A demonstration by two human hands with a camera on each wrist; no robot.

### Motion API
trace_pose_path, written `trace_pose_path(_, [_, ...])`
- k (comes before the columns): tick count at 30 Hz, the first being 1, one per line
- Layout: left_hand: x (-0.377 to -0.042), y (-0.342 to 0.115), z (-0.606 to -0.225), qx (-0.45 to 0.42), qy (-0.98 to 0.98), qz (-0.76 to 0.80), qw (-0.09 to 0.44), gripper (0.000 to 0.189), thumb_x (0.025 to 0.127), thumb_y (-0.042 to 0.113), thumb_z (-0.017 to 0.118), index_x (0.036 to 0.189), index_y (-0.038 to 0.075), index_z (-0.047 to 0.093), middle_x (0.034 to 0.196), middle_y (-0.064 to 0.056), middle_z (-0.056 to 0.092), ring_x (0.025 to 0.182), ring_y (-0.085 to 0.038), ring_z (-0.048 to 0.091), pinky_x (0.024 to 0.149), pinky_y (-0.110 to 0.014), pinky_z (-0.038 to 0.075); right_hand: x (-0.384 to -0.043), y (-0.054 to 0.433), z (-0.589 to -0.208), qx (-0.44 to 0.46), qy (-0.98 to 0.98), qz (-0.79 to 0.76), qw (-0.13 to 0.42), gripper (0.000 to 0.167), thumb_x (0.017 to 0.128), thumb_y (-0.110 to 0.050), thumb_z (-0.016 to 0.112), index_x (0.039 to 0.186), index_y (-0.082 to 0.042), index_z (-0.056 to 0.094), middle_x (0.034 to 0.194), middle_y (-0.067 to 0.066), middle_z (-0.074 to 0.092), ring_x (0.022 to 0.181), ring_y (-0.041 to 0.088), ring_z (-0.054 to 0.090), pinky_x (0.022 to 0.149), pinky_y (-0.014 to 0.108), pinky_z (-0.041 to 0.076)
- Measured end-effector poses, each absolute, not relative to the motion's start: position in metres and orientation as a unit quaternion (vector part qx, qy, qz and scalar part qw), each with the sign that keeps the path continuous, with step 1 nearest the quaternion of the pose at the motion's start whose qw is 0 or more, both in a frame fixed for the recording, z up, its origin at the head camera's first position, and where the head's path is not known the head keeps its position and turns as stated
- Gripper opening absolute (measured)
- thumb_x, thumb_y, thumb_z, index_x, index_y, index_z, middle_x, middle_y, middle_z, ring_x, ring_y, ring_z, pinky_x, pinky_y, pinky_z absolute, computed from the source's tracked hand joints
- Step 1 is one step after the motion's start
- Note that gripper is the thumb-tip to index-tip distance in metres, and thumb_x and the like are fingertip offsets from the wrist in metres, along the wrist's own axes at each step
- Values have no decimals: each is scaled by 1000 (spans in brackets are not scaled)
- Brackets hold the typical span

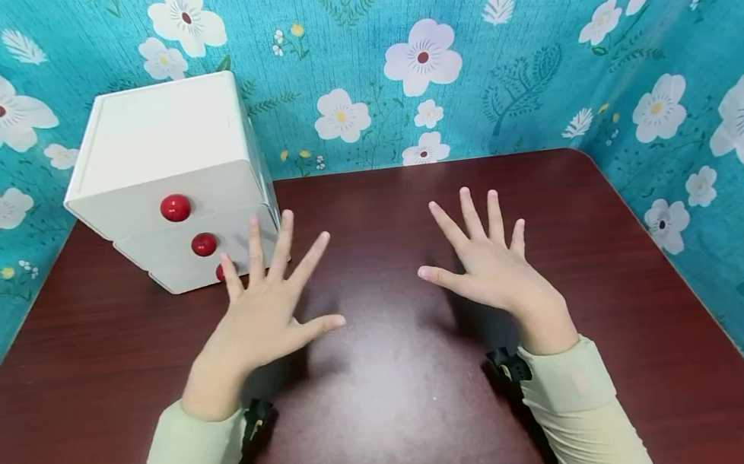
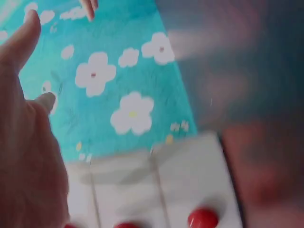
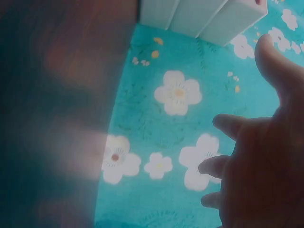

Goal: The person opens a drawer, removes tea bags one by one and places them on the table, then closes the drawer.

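Head view: left grip is way closer to the white drawer box

So the white drawer box stands upright on the desk, toward the back left, three drawers stacked one above another. Fronts face roughly toward the person, each with a red knob: top knob, middle knob, and bottom knob, partly covered by a finger.

Big thing for any reach, imo: the box lies ahead and to the left of the left grip, and the little finger overlaps the bottom knob from this angle. Pretty sure that's just overlap, since the left wrist cam shows the box apart from the hand. Right grip is well apart from it, over on the other side, so left is easily the nearer one.

Both grips are empty, fingers spread wide, palms down. Can't tell if either one touches the desk.

Long axis? Drawers stack vertically, but with this lens I can't say which side is longest. Flowery teal cloth hangs behind everything.
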State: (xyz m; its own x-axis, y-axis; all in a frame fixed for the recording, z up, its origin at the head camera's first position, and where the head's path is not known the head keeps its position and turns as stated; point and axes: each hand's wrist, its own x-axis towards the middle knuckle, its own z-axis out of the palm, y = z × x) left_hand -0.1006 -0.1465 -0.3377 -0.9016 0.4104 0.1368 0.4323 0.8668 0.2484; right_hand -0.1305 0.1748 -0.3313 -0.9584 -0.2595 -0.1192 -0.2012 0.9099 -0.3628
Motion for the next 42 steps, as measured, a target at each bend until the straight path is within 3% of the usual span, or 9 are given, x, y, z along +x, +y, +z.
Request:
trace_pose_path(4, [-102, -170, -326, -216, -962, -143, 87, 103, 82, 70, 63, 159, 40, 1, 165, 0, -26, 147, -38, -34, 101, -86, -10, -134, 164, -329, -137, 971, -179, 81, 93, 88, -79, 44, 158, -41, -5, 163, -2, -29, 146, 31, -38, 108, 80, -11])
trace_pose_path(12, [-108, -223, -296, -170, -948, -175, 203, 100, 84, 83, 42, 161, 32, 3, 166, -4, -22, 148, -37, -33, 104, -77, -24, -159, 134, -329, -201, 947, -241, 69, 84, 92, -74, 43, 156, -47, -4, 165, -12, -17, 154, 20, -22, 116, 74, -1])
trace_pose_path(17, [-117, -261, -286, -141, -921, -227, 283, 100, 84, 77, 49, 160, 30, 3, 168, -6, -15, 150, -33, -28, 111, -64, -28, -171, 109, -328, -240, 933, -264, 56, 82, 93, -72, 43, 156, -46, -1, 167, -12, -12, 154, 21, -21, 118, 71, 0])
trace_pose_path(20, [-123, -281, -283, -122, -896, -274, 327, 97, 87, 66, 58, 160, 21, 11, 168, -7, -7, 153, -32, -20, 119, -54, -21, -178, 93, -325, -264, 921, -284, 43, 79, 95, -67, 47, 158, -42, 6, 168, -9, -2, 157, 22, -7, 121, 67, 7])
trace_pose_path(26, [-132, -300, -278, -29, -852, -444, 276, 74, 95, 35, 63, 158, 27, 24, 167, 5, 12, 156, -16, 4, 126, -43, -2, -205, 60, -329, -282, 867, -410, 18, 66, 100, -44, 56, 157, -27, 29, 161, -2, 34, 147, 18, 37, 119, 44, 36])
trace_pose_path(31, [-141, -308, -281, 29, -821, -524, 225, 68, 99, 29, 57, 157, 33, 22, 165, 7, 21, 153, -26, 24, 118, -50, 26, -220, 27, -336, -268, 804, -530, 18, 55, 101, -28, 59, 151, -14, 41, 150, 10, 50, 132, 28, 55, 109, 40, 48])
trace_pose_path(34, [-147, -311, -286, 49, -768, -606, 202, 71, 98, 28, 59, 156, 37, 19, 165, 9, 23, 152, -28, 27, 112, -62, 23, -223, 8, -338, -285, 784, -551, 28, 55, 101, -23, 59, 151, -11, 41, 152, 12, 47, 135, 28, 52, 110, 34, 46])
trace_pose_path(38, [-155, -314, -294, 56, -692, -698, 176, 72, 98, 28, 62, 155, 40, 20, 164, 8, 27, 152, -22, 26, 111, -73, 6, -222, -11, -341, -289, 768, -570, 28, 54, 100, -19, 59, 150, -9, 41, 154, 9, 43, 137, 28, 49, 111, 30, 44])
trace_pose_path(42, [-157, -315, -301, 61, -705, -692, 144, 63, 99, 30, 60, 153, 41, 29, 160, 4, 34, 140, -19, 39, 113, -72, 8, -221, -23, -345, -273, 751, -600, 13, 50, 100, -14, 60, 146, -6, 44, 151, 10, 46, 138, 29, 47, 113, 31, 43])
